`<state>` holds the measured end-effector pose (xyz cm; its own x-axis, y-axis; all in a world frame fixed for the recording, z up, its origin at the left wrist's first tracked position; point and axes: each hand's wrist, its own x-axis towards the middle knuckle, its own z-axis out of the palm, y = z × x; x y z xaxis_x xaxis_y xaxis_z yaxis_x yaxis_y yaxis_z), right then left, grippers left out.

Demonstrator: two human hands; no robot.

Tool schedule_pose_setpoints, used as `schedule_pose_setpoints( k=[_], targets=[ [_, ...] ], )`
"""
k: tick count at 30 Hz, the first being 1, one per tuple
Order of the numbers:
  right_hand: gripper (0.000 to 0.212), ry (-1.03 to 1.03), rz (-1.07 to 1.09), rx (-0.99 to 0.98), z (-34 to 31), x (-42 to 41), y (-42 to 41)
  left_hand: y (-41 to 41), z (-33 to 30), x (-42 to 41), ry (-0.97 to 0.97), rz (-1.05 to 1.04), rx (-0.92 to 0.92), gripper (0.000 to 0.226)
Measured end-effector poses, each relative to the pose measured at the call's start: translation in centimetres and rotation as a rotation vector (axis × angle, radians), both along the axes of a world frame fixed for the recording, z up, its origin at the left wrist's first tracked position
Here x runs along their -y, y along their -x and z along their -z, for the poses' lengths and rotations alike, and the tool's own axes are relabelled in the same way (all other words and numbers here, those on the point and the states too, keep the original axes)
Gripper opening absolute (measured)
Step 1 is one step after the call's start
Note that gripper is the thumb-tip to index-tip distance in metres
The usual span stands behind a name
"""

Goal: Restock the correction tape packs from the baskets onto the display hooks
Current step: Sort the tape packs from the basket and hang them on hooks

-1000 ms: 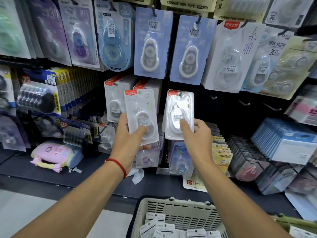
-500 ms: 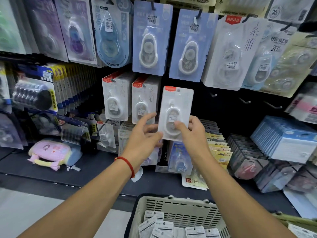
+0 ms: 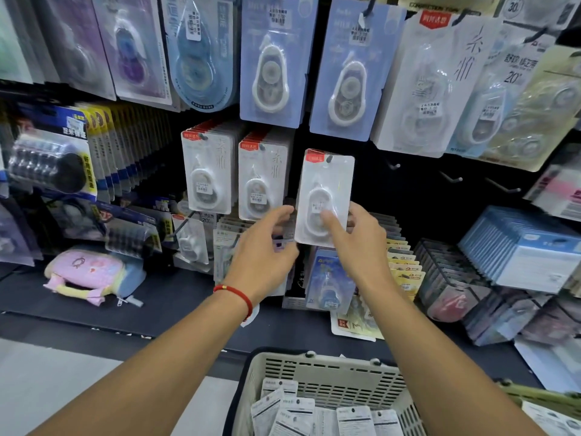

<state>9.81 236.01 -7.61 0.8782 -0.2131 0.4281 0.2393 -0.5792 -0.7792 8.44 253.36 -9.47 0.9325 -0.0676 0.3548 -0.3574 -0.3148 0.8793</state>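
My right hand (image 3: 358, 243) pinches a white correction tape pack (image 3: 327, 184) by its lower part, thumb on the front. The pack is upright against the dark display board, and a hook tip shows at its top hang hole. My left hand (image 3: 267, 247) is just left of the pack with relaxed fingers, holding nothing; its fingertips are near the pack's lower left edge. Two rows of the same packs (image 3: 206, 174) (image 3: 262, 180) hang on hooks to the left. At the bottom a beige basket (image 3: 314, 366) holds several more packs (image 3: 292, 410).
Bare hooks (image 3: 394, 166) (image 3: 452, 177) stick out of the board right of the held pack. Larger blue tape packs (image 3: 272, 64) hang above. Boxed stock (image 3: 522, 253) fills the shelf at right, and a pink pouch (image 3: 88, 275) lies at left.
A second ago each hand held a pack. The left hand's pack now hangs in the second row and that hand is empty. The right hand's pack has moved up to a hook.
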Motion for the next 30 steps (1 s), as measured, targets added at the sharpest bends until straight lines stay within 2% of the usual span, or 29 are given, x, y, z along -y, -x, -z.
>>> schedule_pose_setpoints(
  k=[2,5,7,10,16,21,24,30],
  targets=[
    [0.054,0.288,0.095,-0.052,0.9,0.5,-0.3,-0.6,0.2,-0.7,-0.222,-0.079,0.085,0.065],
    [0.054,0.581,0.048,0.218,1.8,0.6,-0.4,-2.0,0.4,-1.8,-0.488,-0.164,0.175,0.074],
    [0.052,0.798,-0.040,0.324,2.1,0.5,-1.5,-2.9,0.6,-2.2,-0.594,-0.208,0.209,0.081],
    [0.057,1.006,-0.033,0.277,2.6,-0.1,-3.8,-3.8,1.0,-2.5,-0.660,-0.215,0.224,0.088],
    [0.064,1.031,0.040,0.262,2.7,-1.3,-7.9,-4.5,1.8,-3.0,-0.671,-0.205,0.232,0.095],
    [0.052,0.969,0.169,0.484,3.6,-2.1,-7.7,-4.6,2.2,-3.1,-0.687,-0.200,0.275,0.094],
    [0.057,0.914,0.244,0.550,4.7,-2.1,-6.7,-4.7,2.4,-2.9,-0.681,-0.210,0.278,0.093],
    [0.068,1.012,0.098,0.470,4.0,0.2,-7.5,-4.9,2.6,-2.7,-0.660,-0.221,0.278,0.093]
  ],
)
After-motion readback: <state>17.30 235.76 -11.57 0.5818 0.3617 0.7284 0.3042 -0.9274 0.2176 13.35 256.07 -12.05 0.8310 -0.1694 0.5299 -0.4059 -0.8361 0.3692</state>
